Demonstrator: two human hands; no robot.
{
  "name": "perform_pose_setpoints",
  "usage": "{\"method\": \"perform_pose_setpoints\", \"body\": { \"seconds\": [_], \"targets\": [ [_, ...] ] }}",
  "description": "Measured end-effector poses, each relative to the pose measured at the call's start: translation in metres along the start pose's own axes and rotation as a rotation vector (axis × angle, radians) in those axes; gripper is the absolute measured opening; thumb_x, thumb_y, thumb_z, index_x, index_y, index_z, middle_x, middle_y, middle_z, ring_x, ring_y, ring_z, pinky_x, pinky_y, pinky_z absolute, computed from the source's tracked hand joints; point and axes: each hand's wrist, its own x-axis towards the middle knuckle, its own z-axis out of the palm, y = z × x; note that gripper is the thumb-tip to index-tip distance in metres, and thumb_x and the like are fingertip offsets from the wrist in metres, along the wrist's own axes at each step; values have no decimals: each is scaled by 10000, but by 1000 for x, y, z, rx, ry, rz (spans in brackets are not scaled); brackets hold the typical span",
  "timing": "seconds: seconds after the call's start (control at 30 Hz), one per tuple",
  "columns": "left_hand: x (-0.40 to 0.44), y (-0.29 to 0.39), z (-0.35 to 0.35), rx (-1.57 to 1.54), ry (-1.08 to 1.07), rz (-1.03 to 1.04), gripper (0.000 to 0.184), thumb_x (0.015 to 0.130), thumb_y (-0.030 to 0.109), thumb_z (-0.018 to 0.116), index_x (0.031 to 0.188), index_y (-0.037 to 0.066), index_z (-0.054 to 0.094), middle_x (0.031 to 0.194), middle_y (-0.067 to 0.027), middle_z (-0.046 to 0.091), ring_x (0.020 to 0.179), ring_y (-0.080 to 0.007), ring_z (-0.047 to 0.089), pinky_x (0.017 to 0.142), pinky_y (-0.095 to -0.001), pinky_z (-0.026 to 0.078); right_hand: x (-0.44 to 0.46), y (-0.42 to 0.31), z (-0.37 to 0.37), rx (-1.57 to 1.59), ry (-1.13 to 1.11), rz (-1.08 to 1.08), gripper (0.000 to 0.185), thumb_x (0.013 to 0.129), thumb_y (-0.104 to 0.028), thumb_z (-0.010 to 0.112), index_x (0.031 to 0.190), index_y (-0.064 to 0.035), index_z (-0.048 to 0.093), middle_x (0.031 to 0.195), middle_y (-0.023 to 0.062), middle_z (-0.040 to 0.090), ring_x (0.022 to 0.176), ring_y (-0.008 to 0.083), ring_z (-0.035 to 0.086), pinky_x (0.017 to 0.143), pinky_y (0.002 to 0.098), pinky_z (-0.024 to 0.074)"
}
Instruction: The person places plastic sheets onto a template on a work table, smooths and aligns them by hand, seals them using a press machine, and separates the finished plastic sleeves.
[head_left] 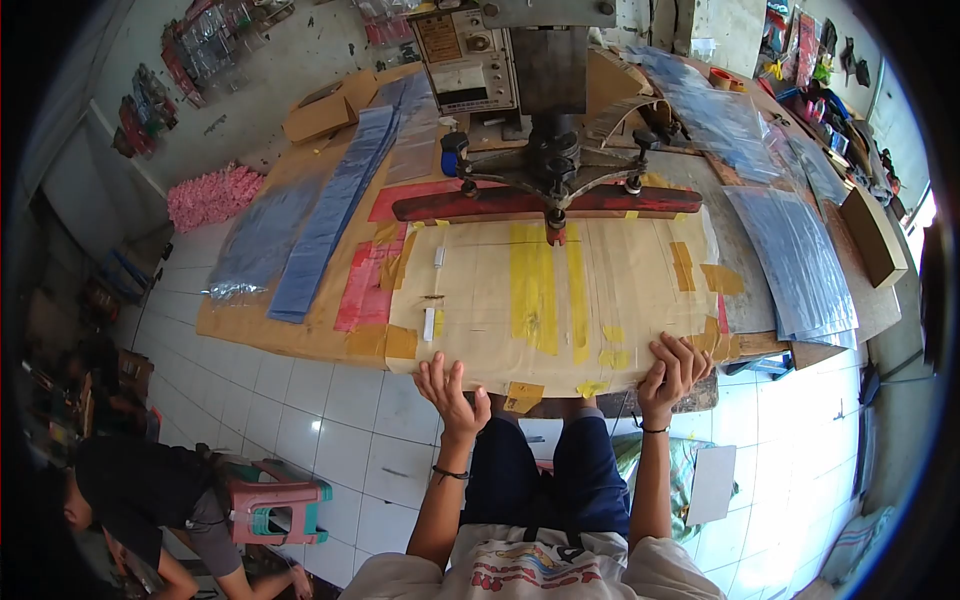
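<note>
My left hand (pixel 452 398) rests at the near left edge of a taped tan sheet (pixel 470 290), fingers apart and nothing in it. At the near right edge of the same sheet lies my right hand (pixel 675 375), its fingers spread over the edge and empty. Yellow tape strips (pixel 533 290) run across the sheet's middle, and a small white piece (pixel 429 324) sits on its left part. Over the sheet's far edge is a long dark red bar (pixel 460 204) under a metal press head (pixel 555 160).
Blue plastic sheets lie in a strip stack (pixel 340 215) at left and another stack (pixel 795 265) at right. A control box (pixel 465 60) stands behind. Cardboard boxes (pixel 330 105) are at the back left. Another person (pixel 140 490) bends low beside a stool (pixel 275 500).
</note>
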Motion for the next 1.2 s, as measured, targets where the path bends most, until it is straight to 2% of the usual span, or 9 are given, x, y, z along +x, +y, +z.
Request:
{"method": "perform_pose_setpoints", "body": {
  "seconds": [0.43,0.53,0.93,1.03,1.2],
  "targets": [
    [1,0,-2,-3,-8,6,595,1003,384,473,1499,64,393,1588,-253,319,1499,-487,187,1190,-670,92,0,-1,-3,-5,-21,10,209,926,-227,552,950,-166,751,1119,13,731,1134,254,587,1141,489,274],
    [0,1,-2,-7,-15,-2,598,999,380,482,1501,67,393,1586,-256,322,1499,-487,191,1189,-671,95,3,-3,-4,-16,-24,-12,246,957,-207,530,946,-102,752,1097,62,739,1121,280,603,1124,488,299],
    [2,1,2,-18,12,9,596,975,347,501,1493,70,403,1580,-254,336,1506,-470,194,1190,-670,94,3,-2,-1,-30,0,-41,260,986,-218,497,941,-113,731,1107,51,730,1124,272,602,1117,482,301],
    [1,0,2,-15,18,16,600,969,348,505,1491,69,406,1579,-252,342,1508,-462,196,1192,-667,91,2,-1,0,-4,7,-18,245,973,-234,510,955,-147,739,1112,25,728,1131,259,586,1132,489,271],
    [0,0,4,-3,24,13,591,965,356,512,1474,67,430,1564,-252,370,1506,-456,210,1194,-660,93,3,0,3,-15,33,-45,258,987,-247,493,957,-142,726,1116,36,723,1132,260,586,1128,481,271]
  ]
}}
